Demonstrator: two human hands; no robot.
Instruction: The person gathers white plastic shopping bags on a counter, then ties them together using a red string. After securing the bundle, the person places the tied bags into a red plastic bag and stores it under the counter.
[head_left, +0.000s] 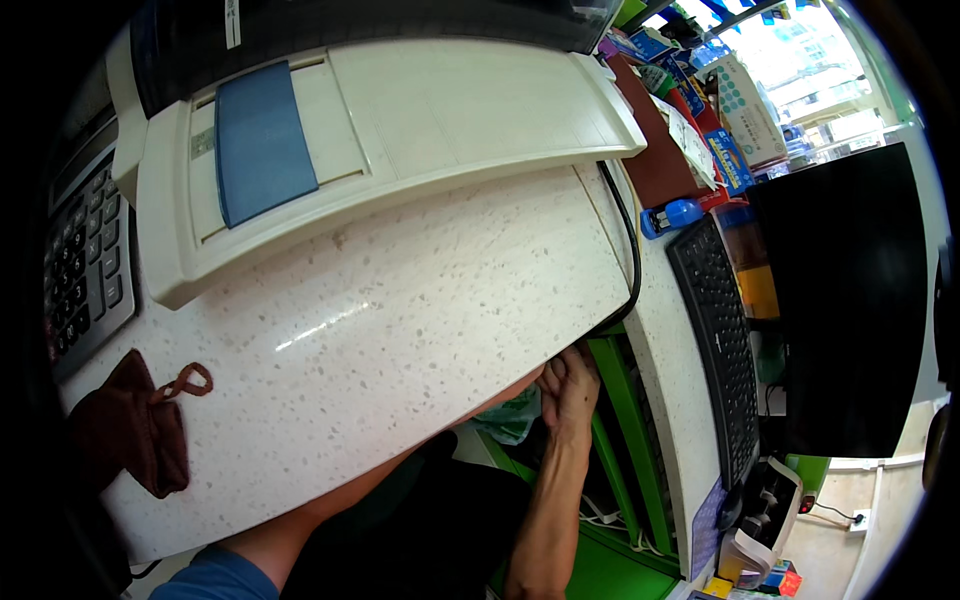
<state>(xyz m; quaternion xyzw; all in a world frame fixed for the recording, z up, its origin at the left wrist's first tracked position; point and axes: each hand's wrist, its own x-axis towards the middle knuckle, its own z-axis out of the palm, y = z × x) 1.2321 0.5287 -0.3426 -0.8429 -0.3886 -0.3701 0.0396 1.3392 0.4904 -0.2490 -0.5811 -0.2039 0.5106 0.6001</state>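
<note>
Below the edge of a speckled white countertop (420, 322), my right hand (571, 386) has its fingers curled; whether they grip anything is hidden. A green plastic bag (510, 416) lies just beside its fingers. My left forearm runs along under the counter edge towards my right hand, and my left hand is out of sight beneath the countertop. A green drawer or shelf frame (634, 442) stands right of my right wrist. On the countertop rest a dark brown cloth pouch (161, 442) with a loop and a large calculator (90, 262).
A cream machine housing with a blue panel (266, 142) spans the counter's far side. A black cable (634, 247) curves round the corner. To the right stand a black keyboard (716, 352), a dark monitor (844, 300), a blue stamp-like item (671, 217) and piled boxes (746, 112).
</note>
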